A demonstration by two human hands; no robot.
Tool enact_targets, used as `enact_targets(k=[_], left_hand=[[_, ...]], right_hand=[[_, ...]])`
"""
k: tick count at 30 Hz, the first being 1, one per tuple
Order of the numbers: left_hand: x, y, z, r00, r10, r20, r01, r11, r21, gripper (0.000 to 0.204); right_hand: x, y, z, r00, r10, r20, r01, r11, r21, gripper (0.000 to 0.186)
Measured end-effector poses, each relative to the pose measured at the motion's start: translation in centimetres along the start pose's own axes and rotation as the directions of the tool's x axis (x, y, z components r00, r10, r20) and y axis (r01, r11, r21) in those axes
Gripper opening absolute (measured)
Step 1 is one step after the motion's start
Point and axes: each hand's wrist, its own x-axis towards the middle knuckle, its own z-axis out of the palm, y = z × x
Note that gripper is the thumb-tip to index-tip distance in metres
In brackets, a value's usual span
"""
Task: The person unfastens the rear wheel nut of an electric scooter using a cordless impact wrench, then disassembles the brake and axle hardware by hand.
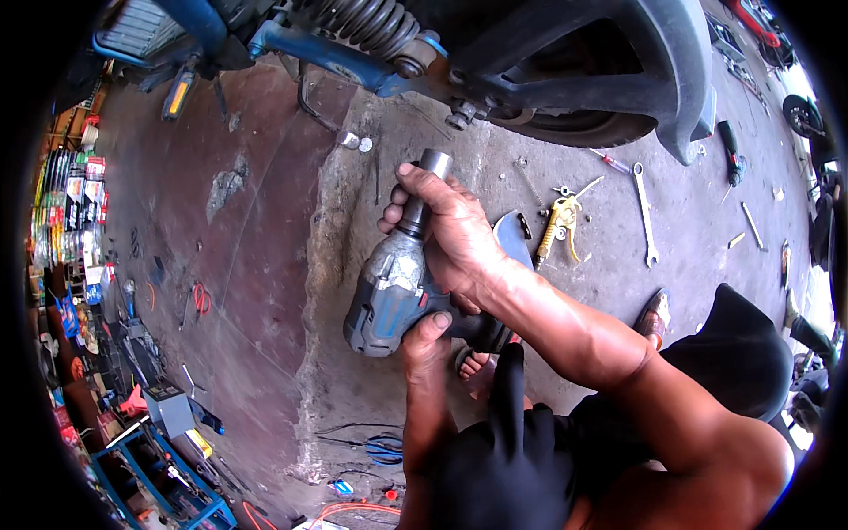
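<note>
A cordless impact wrench (386, 296) with a grey and dark body is held in front of me, its nose pointing up toward the motorbike. My left hand (427, 336) is closed around its handle, with the thumb at the back of the body; most of the fingers are hidden. A long silver socket (435, 161) sits on the wrench's nose. Around it my right hand (455, 221) is closed, thumb and fingers wrapped on either side. Just beyond the socket is the motorbike's blue swingarm (340, 64), with a bolt end (459, 117) beside the wheel.
The motorbike's rear tire (579, 134) and black coil spring (367, 22) overhang the far side. On the floor to the right lie a yellow air blow gun (558, 228), a combination wrench (645, 215) and a screwdriver (611, 161). A blue tool rack (163, 481) stands at lower left.
</note>
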Motion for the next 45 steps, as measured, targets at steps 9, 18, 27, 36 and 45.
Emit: enact_targets(k=[9,18,27,36,45], left_hand=[[2.5,-0.8,2.0,0.996,0.038,0.082,-0.031,0.996,-0.078,0.054],[2.9,-0.8,1.9,0.996,0.016,0.089,-0.008,0.996,-0.088,0.064],[3.3,-1.1,2.0,0.995,-0.009,0.104,0.019,0.996,-0.088,0.074],[3.2,-1.6,2.4,0.991,-0.033,0.131,0.045,0.995,-0.091,0.084],[2.5,-1.4,3.0,0.996,0.066,0.061,-0.070,0.996,0.064,0.068]], right_hand=[[1.7,-2.6,-0.5,1.000,-0.012,0.013,0.011,0.999,0.045,0.016],[1.8,-3.6,-1.1,0.992,0.053,0.117,-0.068,0.989,0.131,0.016],[2.5,-3.9,-1.1,0.995,0.051,0.090,-0.061,0.991,0.115,0.016],[2.9,-3.8,-1.3,0.997,0.035,0.069,-0.040,0.997,0.062,0.018],[2.9,-3.8,-0.2,1.000,0.008,0.005,-0.008,1.000,-0.017,0.020]])
